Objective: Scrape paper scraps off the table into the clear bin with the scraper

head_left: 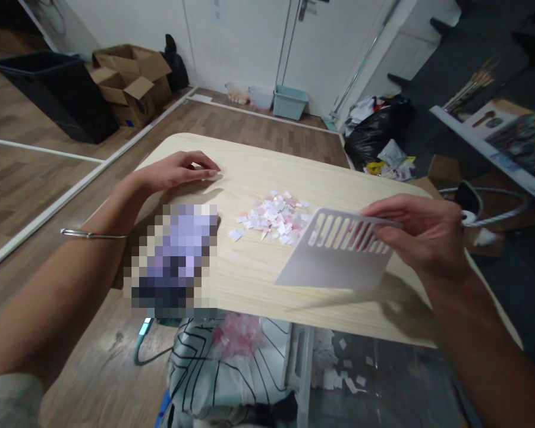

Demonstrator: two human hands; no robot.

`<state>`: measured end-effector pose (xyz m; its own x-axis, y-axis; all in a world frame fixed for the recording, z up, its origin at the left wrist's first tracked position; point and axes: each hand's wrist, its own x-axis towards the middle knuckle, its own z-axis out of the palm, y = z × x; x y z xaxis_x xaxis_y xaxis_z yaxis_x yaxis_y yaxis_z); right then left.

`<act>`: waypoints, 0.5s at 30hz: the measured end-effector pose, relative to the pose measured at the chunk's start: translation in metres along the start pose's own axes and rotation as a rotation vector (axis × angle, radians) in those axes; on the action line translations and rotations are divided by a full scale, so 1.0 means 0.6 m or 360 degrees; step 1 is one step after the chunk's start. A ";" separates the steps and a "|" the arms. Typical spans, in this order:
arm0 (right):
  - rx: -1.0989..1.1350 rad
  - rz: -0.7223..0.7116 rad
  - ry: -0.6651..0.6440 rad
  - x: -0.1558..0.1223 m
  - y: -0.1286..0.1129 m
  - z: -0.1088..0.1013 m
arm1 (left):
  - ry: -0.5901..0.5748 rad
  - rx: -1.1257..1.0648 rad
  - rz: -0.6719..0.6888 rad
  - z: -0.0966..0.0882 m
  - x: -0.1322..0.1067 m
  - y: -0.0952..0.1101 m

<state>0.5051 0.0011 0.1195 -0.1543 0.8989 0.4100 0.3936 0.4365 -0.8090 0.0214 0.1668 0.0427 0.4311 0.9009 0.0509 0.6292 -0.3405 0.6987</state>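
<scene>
While gripped: flat slotted plastic scraper (334, 249).

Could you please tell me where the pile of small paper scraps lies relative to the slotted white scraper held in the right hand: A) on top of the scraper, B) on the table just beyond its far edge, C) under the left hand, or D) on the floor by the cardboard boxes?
B: the paper scraps lie on the table just past the scraper, which the right hand holds.
</scene>
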 end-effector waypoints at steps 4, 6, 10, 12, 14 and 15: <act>-0.0366 -0.0174 0.0466 -0.010 -0.010 -0.048 | -0.0001 -0.0005 0.0023 0.000 0.002 -0.003; -0.0553 -0.0262 0.0624 -0.020 -0.008 -0.068 | 0.0001 -0.0015 0.0036 0.000 0.003 -0.006; -0.0863 -0.0416 0.0712 -0.047 0.000 -0.093 | 0.0010 -0.0046 0.0048 0.002 0.006 -0.011; -0.1028 -0.0474 0.0674 -0.059 0.002 -0.099 | 0.0014 -0.0063 0.0056 0.003 0.006 -0.013; -0.1216 -0.0519 0.0607 -0.067 0.002 -0.101 | 0.0018 -0.0072 0.0059 0.004 0.006 -0.014; -0.1297 -0.0544 0.0575 -0.069 0.000 -0.101 | 0.0019 -0.0070 0.0057 0.004 0.006 -0.014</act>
<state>0.5664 -0.0386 0.1279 -0.1424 0.6020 0.7857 0.9104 0.3911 -0.1347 0.0191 0.1725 0.0352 0.4449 0.8915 0.0851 0.5842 -0.3610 0.7270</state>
